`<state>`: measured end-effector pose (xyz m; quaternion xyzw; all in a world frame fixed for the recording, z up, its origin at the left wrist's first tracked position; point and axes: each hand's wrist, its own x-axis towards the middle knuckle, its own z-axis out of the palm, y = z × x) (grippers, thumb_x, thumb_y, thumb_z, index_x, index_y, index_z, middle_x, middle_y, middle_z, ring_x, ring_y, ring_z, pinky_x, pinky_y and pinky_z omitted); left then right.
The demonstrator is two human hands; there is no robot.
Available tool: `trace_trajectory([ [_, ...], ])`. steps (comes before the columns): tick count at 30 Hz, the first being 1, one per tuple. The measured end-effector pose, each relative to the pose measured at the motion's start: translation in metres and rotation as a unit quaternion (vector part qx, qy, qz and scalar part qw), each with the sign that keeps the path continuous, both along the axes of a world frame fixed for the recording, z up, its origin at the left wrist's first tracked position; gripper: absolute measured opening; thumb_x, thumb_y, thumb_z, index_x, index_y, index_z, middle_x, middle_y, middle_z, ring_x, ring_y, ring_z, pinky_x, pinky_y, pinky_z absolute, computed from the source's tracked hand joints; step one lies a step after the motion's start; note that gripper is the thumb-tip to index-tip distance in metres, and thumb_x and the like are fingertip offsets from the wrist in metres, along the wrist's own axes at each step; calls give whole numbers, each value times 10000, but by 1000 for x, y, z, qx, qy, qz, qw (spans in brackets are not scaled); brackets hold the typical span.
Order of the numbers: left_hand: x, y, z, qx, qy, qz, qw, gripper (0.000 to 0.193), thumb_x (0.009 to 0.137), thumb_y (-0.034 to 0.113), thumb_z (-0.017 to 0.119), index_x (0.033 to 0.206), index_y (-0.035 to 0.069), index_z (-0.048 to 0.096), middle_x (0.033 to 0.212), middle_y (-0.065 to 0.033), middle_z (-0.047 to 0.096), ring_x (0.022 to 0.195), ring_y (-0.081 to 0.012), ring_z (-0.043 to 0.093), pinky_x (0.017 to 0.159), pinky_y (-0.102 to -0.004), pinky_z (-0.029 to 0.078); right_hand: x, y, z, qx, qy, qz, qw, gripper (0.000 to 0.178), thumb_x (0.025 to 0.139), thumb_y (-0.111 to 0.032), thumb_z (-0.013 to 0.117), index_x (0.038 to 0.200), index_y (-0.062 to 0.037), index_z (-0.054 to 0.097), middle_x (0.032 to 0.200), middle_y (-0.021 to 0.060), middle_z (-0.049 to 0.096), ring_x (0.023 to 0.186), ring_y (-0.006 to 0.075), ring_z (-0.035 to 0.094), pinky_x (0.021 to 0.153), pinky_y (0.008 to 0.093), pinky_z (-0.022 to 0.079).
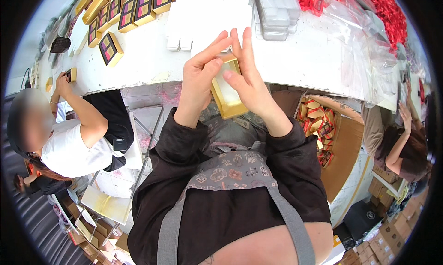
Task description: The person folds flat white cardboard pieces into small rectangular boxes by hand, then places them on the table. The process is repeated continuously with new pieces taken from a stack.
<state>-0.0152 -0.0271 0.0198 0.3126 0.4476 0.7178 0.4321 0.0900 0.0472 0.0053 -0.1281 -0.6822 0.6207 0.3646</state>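
Note:
Above my lap, at the table's near edge, a small gold box [234,111] is held between both hands. Its top faces up, showing a white inside or insert [227,90]. My left hand [197,78] grips the box's left side, the thumb lying toward its far end. My right hand [254,85] holds the right side, with the thumb pressed onto the white part and the other fingers stretched away from me. Just beyond my fingertips lie several white cartons [203,22] in a row. The box's far end is partly hidden by my fingers.
Gold boxes with dark windowed tops [138,11] stand at far left. Clear plastic trays [276,13] and red shreds [385,15] are at far right. A large carton [341,154] of red-gold pieces stands by my right arm. Co-workers sit left [76,140] and right [406,149].

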Motion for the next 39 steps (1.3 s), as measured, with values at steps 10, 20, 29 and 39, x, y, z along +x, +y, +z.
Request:
trace_trajectory([
  [10, -13, 1, -1, 1, -129, 37, 991, 347, 872, -12, 424, 1169, -78, 589, 1321, -158, 530, 1087, -236, 596, 938, -332, 481, 13, -25, 25, 245, -302, -62, 919, 958, 674, -176, 731, 1429, 32, 180, 1313, 285, 386, 990, 424, 592, 793, 428, 527],
  [20, -26, -11, 18, -148, 623, 103, 761, 134, 797, 130, 607, 927, 105, 627, 627, -88, 601, 546, -281, 595, 487, -347, 449, 18, -17, 40, 342, -312, 5, 887, 928, 644, -120, 716, 1433, -5, 240, 1170, 221, 537, 912, 374, 609, 766, 394, 519],
  [29, -94, -37, 33, -231, 485, 102, 837, 275, 855, 154, 552, 1108, 78, 630, 693, -72, 644, 723, -176, 674, 608, -314, 506, 28, 19, 45, 36, -155, 36, 987, 698, 747, -258, 732, 1337, -11, 452, 1117, 167, 620, 783, 228, 643, 676, 318, 520],
  [39, -138, 2, -8, -219, 427, 199, 854, 554, 880, 271, 621, 1322, -16, 450, 1334, -197, 507, 1232, -315, 492, 998, -369, 407, -45, 60, -15, 274, -332, -357, 829, 496, 786, -275, 707, 1153, 27, 564, 934, 191, 634, 839, 332, 618, 676, 406, 499],
])
